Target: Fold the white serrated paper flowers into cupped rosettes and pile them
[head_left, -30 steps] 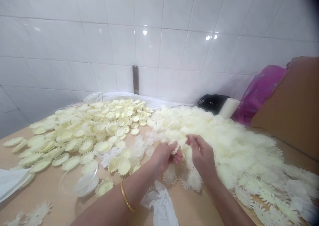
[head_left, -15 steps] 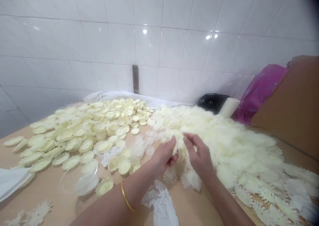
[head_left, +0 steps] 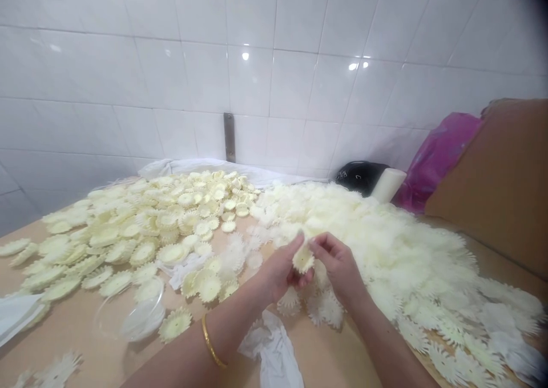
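Your left hand [head_left: 282, 269] clamped on flower [head_left: 303, 260]; right hand [head_left: 339, 267], fingers together, pinches its edge. Tug too hard, and thin-looking edge could crease or tear.

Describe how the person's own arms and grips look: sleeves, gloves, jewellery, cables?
Left forearm: no sleeve in view, one narrow gold-coloured bangle with a shiny surface. Right forearm: no sleeve, bracelet or watch in view. Left grip and right grip: ungloved, five-fingered, no rings visible, though some fingers are hidden. No cables show on either side.
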Demonstrator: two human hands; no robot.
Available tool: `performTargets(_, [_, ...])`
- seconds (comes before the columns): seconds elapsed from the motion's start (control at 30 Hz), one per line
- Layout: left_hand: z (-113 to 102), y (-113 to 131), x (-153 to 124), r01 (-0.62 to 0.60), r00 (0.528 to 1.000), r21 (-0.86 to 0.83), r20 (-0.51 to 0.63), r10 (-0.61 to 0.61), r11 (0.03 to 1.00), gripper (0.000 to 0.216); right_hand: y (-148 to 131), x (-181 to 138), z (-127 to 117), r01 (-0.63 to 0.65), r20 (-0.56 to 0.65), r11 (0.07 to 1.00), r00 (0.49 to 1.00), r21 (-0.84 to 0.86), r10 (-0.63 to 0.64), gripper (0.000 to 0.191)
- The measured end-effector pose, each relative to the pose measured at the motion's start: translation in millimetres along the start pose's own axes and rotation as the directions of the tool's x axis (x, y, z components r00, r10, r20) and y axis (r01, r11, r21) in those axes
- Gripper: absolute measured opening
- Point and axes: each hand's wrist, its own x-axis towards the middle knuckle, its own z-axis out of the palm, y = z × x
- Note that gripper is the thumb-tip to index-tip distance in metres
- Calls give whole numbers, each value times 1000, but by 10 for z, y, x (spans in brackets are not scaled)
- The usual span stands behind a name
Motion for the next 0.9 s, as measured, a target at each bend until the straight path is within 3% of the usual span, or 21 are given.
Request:
performTargets(0.13, [-16, -18, -4, -63, 994, -13, 84, 64, 998, 40, 6, 12, -23, -25, -20, 999, 999, 48, 26, 22])
performTargets(0.27, [-18, -18, -3, -87, 994, -26, 68, 88, 996, 33, 30, 14, -24, -28, -37, 997, 999, 66, 31, 24])
performTargets(0.5, [33, 2, 8, -95, 993, 53, 76, 90, 994, 31, 70, -43, 129, -120, -233, 993, 966, -4, 115, 24])
performTargets(0.6, [57, -2, -22, -67, 994, 118, 93, 57, 991, 33, 114, 16, 50, -63, -382, 979, 924, -193, -16, 20])
performTargets(0.73, [46, -12, -42, -1, 997, 136, 77, -10, 991, 33, 213, 152, -202, -37, -563, 950, 812, -310, -152, 15])
performTargets(0.8, [28, -6, -31, 31, 998, 65, 45, -34, 997, 32, 240, 184, -282, -18, -546, 933, 815, -359, -195, 15])
performTargets(0.9, [7, 15, -12, 58, 998, -64, 43, -55, 996, 22, 230, 169, -287, 20, -444, 890, 861, -455, -246, 18])
